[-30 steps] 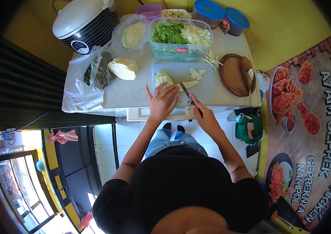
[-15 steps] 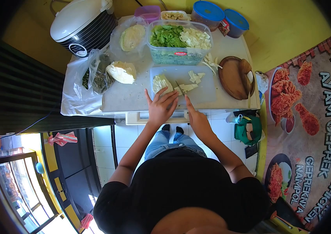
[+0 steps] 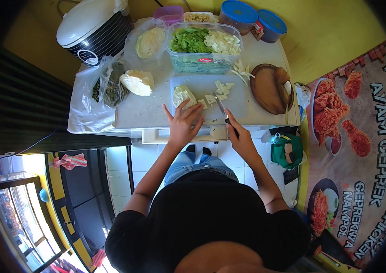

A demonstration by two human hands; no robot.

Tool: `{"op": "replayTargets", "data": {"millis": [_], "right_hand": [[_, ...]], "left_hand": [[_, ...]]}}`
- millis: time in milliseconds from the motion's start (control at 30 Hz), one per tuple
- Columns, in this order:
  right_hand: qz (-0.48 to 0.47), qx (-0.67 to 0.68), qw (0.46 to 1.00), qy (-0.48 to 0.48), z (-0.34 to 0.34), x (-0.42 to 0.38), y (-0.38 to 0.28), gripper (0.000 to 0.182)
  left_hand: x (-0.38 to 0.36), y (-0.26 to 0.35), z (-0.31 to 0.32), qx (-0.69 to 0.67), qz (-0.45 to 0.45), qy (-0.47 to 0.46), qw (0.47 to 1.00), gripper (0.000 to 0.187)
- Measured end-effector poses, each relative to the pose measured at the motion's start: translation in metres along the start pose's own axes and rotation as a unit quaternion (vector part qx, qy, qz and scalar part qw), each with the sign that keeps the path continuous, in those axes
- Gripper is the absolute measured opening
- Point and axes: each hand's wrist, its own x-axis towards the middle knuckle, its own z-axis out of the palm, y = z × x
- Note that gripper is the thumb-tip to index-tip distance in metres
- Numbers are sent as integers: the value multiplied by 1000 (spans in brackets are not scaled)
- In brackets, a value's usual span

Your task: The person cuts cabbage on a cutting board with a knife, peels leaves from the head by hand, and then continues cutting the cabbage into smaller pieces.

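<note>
Compared with a moment ago, the knife (image 3: 220, 105) stands farther right of the left hand (image 3: 183, 123), and the strip near its blade now lies in separate pieces. Right hand (image 3: 243, 141) fingers are clamped on the black handle, the blade slanting up and left. Left-hand fingers are spread apart, their tips over the near edge of a cabbage wedge (image 3: 182, 94); how hard they press, I can't tell. Both wedge and cut pieces (image 3: 222, 87) lie on the board (image 3: 237, 105), the pieces right of the wedge. Just beyond the board sits a tub (image 3: 200, 67) of greens (image 3: 189, 41) and chopped cabbage (image 3: 222, 42). To the right is a wooden dish (image 3: 263, 90); to the left, a cabbage half (image 3: 139, 83) beside a plastic bag (image 3: 110, 84). Farther back left stands a cooker (image 3: 94, 27).
</note>
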Motion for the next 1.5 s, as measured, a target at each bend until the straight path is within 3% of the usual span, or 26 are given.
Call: {"op": "replayTargets", "data": {"millis": [100,167,267,367,433,533,600,667,733,833,1233,1300,1400,1500], "right_hand": [[82,20,996,14,-11,4,-6,48],[75,28,996,27,-14,7,-3,48],[30,30,997,62,-13,10,8,49],[41,28,998,45,-16,9,1,48],[73,-19,997,-28,-14,7,-3,48],[26,-13,997,-72,-5,4,-2,48],[25,-15,998,-62,-4,6,4,46],[95,-52,992,-69,-10,11,3,46],[77,-33,995,-60,-10,14,9,47],[14,-12,999,-50,-9,21,10,48],[-54,22,998,-36,25,48,0,51],[-96,-37,994,-33,28,53,2,53],[-42,-119,991,-48,19,53,-6,54],[-48,-135,989,-41,24,49,1,56]], "left_hand": [[5,8,2,11,-8,-22,1000,29],[17,10,8,11,-3,-59,998,32],[34,14,11,-13,11,-41,999,31],[48,14,-7,-21,-11,-14,1000,31],[50,-2,-16,-61,-26,10,998,31],[45,-21,-36,-96,-49,42,993,29],[36,-31,-43,-206,-109,57,971,29],[29,-33,-47,-186,-103,54,976,28],[23,-36,-46,-85,-13,25,996,30],[14,-32,-30,-25,23,-1,999,32],[15,-6,-1,-57,-59,47,996,33],[13,-7,0,-46,-63,53,996,32],[15,-12,-5,-34,-52,62,996,31],[15,-21,-11,-35,-30,47,998,30]]}}
